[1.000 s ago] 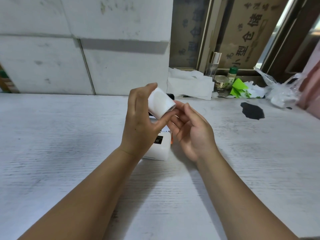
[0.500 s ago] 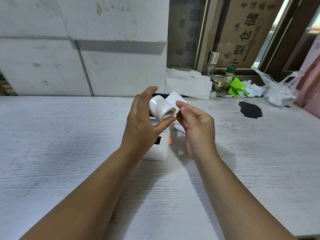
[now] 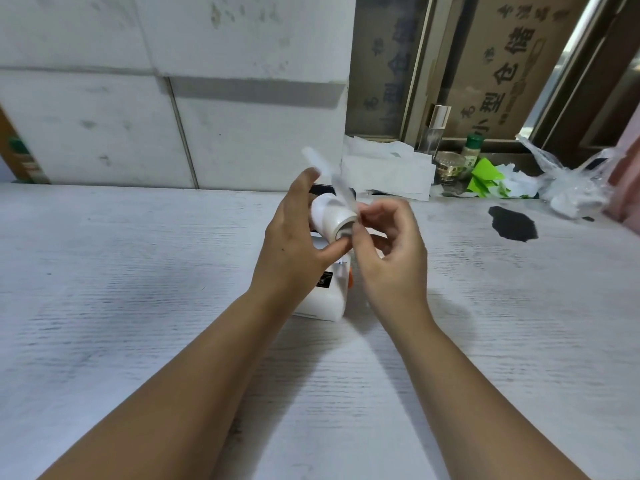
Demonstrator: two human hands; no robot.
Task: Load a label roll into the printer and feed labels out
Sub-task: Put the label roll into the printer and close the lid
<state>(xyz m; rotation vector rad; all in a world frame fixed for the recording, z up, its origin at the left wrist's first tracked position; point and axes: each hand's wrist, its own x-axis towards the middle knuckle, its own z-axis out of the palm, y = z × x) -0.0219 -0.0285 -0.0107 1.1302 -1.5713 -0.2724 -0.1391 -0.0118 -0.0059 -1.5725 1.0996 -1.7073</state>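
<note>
Your left hand grips the label roll above the white printer on the table. Your right hand pinches its blurred loose strip.

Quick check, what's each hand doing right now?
Left hand: closed around the label roll, held above the printer.
Right hand: fingers pinched on the roll's loose strip, which is motion-blurred.

A whitewashed wooden desk carries a dark blotch at far right. Along the far edge lie crumpled white papers, a glass bottle, a green-capped bottle, green scraps and what looks like a clear plastic bag. Lettered cardboard stands behind.
</note>
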